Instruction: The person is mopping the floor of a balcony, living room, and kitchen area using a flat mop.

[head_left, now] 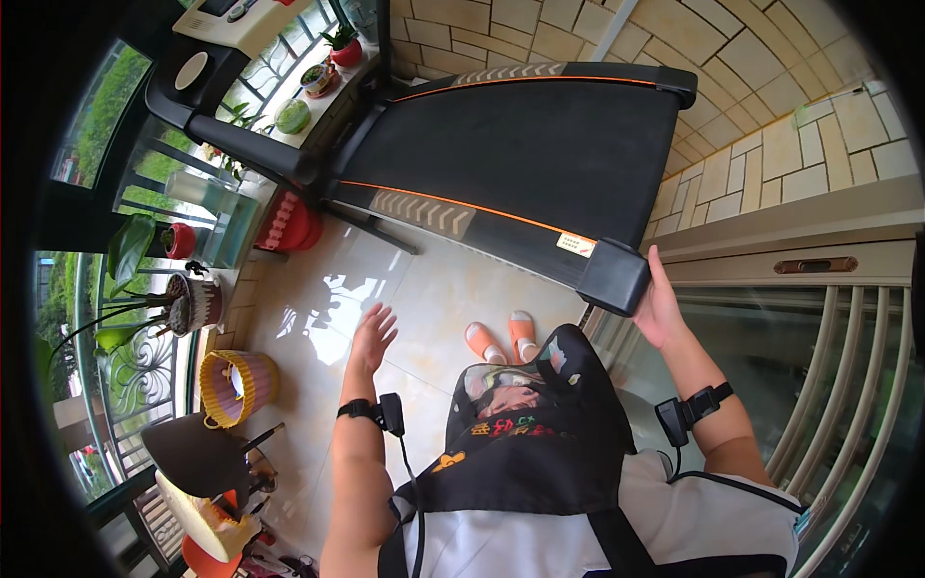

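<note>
A black treadmill [511, 159] with orange trim lines stretches across the upper middle. My right hand [658, 306] rests against the black end cap [614, 277] at its near right corner, fingers stretched along the cap's side and not wrapped round it. Over the tiled floor at left of centre, my left hand [372, 339] hangs in the air with its fingers apart and nothing in it. A dark apron [540, 443] with a coloured print covers my front. Each forearm wears a black strap with a small device, the left device [389, 414] and the right device [674, 421].
A yellow-rimmed basket [241, 387] stands on the floor to the left, near a dark pan-like thing [193, 453]. Potted plants [193, 303] line the window side. A red pot [292, 223] sits beside the treadmill. Sliding door frames [819, 260] close off the right.
</note>
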Demonstrator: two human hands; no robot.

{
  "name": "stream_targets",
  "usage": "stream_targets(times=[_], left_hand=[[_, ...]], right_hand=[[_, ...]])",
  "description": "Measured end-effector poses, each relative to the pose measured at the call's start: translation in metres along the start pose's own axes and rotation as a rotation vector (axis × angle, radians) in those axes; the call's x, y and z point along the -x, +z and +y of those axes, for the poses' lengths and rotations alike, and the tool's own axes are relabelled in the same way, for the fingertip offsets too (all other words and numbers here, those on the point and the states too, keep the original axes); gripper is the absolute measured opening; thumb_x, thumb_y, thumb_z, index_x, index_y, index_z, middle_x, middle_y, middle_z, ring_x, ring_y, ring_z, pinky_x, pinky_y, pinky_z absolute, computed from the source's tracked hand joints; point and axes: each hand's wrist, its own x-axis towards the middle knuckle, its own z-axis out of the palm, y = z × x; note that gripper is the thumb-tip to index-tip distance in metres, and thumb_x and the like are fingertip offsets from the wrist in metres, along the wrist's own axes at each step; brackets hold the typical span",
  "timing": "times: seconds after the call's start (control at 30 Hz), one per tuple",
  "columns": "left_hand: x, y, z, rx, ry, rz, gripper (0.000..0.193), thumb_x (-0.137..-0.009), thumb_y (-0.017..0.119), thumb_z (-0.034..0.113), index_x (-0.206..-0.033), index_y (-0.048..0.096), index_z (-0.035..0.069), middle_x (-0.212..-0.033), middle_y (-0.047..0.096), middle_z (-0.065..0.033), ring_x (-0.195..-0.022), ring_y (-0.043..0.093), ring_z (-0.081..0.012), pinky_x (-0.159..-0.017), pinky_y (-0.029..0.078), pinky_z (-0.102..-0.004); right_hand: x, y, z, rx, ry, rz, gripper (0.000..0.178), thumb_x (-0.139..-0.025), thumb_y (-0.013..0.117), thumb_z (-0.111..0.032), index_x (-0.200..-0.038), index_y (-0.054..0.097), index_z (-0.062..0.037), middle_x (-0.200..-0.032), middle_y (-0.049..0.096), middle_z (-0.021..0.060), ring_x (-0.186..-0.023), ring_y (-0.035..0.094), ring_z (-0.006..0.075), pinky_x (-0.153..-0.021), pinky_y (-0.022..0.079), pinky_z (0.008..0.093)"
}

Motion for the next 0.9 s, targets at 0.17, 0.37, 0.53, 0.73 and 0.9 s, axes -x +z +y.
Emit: stream_targets(times=[0.17, 0.37, 0.53, 0.73, 0.9], left_hand=[[0.048, -0.049, -0.039, 0.049, -0.058, 0.383, 0.046, -0.091, 0.037, 0.021, -0.133, 0.027, 0.009, -0.135, 0.035, -0.0114, -0.12, 0.04, -0.0263, -0.096, 0.037, -0.0398], [0.126, -0.096, -0.089, 0.144, -0.072, 0.65, 0.045, -0.09, 0.037, 0.019, -0.133, 0.028, 0.011, -0.132, 0.038, -0.0103, -0.117, 0.042, -0.0259, -0.093, 0.039, -0.0416], [0.182, -0.076, -0.094, 0.128, -0.005, 0.702, 0.045, -0.089, 0.04, 0.022, -0.132, 0.031, 0.011, -0.132, 0.039, -0.0097, -0.115, 0.044, -0.024, -0.094, 0.038, -0.0405], [0.237, -0.089, -0.137, 0.18, -0.004, 0.638, 0.045, -0.089, 0.04, 0.018, -0.132, 0.03, 0.01, -0.132, 0.039, -0.0117, -0.117, 0.043, -0.025, -0.094, 0.038, -0.0403], [0.255, -0.161, -0.224, 0.387, -0.081, 0.765, 0.045, -0.089, 0.04, 0.019, -0.132, 0.03, 0.011, -0.132, 0.039, -0.0102, -0.117, 0.042, -0.0247, -0.094, 0.037, -0.0422]], right_hand=[[-0.011, -0.032, -0.01, 0.64, -0.527, 0.443, 0.056, -0.083, 0.058, -0.03, -0.128, 0.032, -0.0091, -0.133, 0.033, 0.0084, -0.123, 0.03, 0.024, -0.098, 0.028, 0.0373], [0.009, 0.024, -0.052, 1.267, -0.755, -0.252, 0.026, -0.08, 0.057, -0.012, -0.105, 0.056, -0.0047, -0.102, 0.058, 0.0108, -0.096, 0.056, 0.025, -0.081, 0.045, 0.0334], [-0.019, 0.048, -0.027, 1.727, -0.878, -0.709, 0.038, -0.079, 0.057, -0.025, -0.114, 0.052, -0.0106, -0.11, 0.055, 0.009, -0.102, 0.051, 0.0263, -0.085, 0.042, 0.0374], [-0.046, 0.038, 0.02, 2.127, -0.429, -0.777, 0.047, -0.079, 0.059, -0.03, -0.12, 0.048, -0.0117, -0.112, 0.054, 0.0126, -0.105, 0.05, 0.0312, -0.087, 0.042, 0.0388], [-0.073, 0.044, 0.078, 2.275, -0.217, -0.94, 0.049, -0.079, 0.058, -0.034, -0.122, 0.048, -0.0122, -0.112, 0.055, 0.017, -0.104, 0.052, 0.0324, -0.089, 0.041, 0.0378]])
